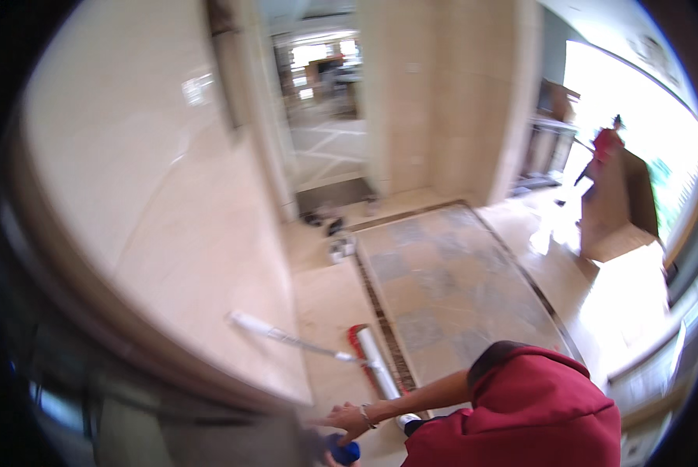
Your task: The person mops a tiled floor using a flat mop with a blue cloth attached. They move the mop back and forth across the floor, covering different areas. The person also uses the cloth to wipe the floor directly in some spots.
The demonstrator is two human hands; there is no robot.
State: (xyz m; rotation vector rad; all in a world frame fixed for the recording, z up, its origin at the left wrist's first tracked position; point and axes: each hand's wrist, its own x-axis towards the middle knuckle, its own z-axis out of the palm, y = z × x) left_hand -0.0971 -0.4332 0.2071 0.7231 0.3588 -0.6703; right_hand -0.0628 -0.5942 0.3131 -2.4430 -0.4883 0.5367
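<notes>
My right hand (349, 419), with a bracelet at the wrist, reaches left from the red sleeve. Its fingers are spread at the blurred edge of a dark surface, and nothing shows in its grip. Just below, at the bottom rim, my left hand (330, 459) is partly in view, its fingers around a blue object (344, 450) that may be a cloth. Beyond my hands, a flat mop with a red fringe (378, 362) lies on the floor, its pale pole slanting up against the wall.
A cream wall (209, 233) rises at the left. Shoes (336, 226) stand near a doorway with a dark mat (334, 195). A checkered tile floor panel (448, 280) lies ahead. At the right are a large brown panelled object (608, 210) and a figure in red (606, 146) by a bright window.
</notes>
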